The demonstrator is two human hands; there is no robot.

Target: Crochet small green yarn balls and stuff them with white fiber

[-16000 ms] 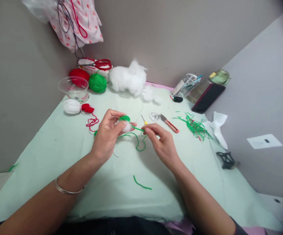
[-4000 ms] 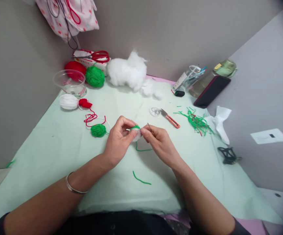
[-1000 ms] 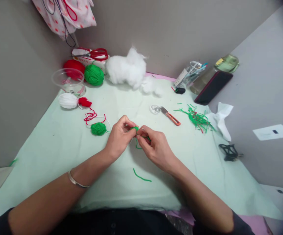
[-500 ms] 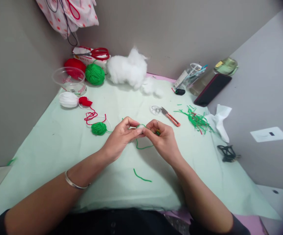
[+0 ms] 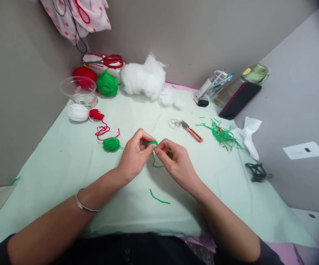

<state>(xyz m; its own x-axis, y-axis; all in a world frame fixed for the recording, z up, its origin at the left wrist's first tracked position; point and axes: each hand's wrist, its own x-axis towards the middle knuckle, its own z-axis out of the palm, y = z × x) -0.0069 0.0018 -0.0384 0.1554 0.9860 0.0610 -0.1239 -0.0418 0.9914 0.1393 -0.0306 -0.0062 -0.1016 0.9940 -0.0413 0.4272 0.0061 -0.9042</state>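
Observation:
My left hand (image 5: 133, 158) is closed, pinching a small green crocheted piece (image 5: 153, 142) between thumb and fingers. A bit of white shows at the piece's lower edge. My right hand (image 5: 178, 162) is closed too, its thumb and fingertip close against the piece's right side. In its curled fingers sits what looks like a crochet hook (image 5: 170, 152), of which only a yellow part shows. A strand of green yarn (image 5: 157, 166) hangs in a loop below the hands. Left of them lies a small green yarn ball (image 5: 111, 144).
A cut green strand (image 5: 159, 197) lies in front. Orange thread snips (image 5: 192, 131) and green yarn scraps (image 5: 224, 136) are to the right. White stuffing (image 5: 143, 77), a large green yarn ball (image 5: 107, 84), a clear tub (image 5: 78, 92) and red scissors (image 5: 112, 61) are at the back.
The green piece has turned, so more green and less white shows. My right hand has shifted slightly left, and its fingertips sit lower beside the piece.

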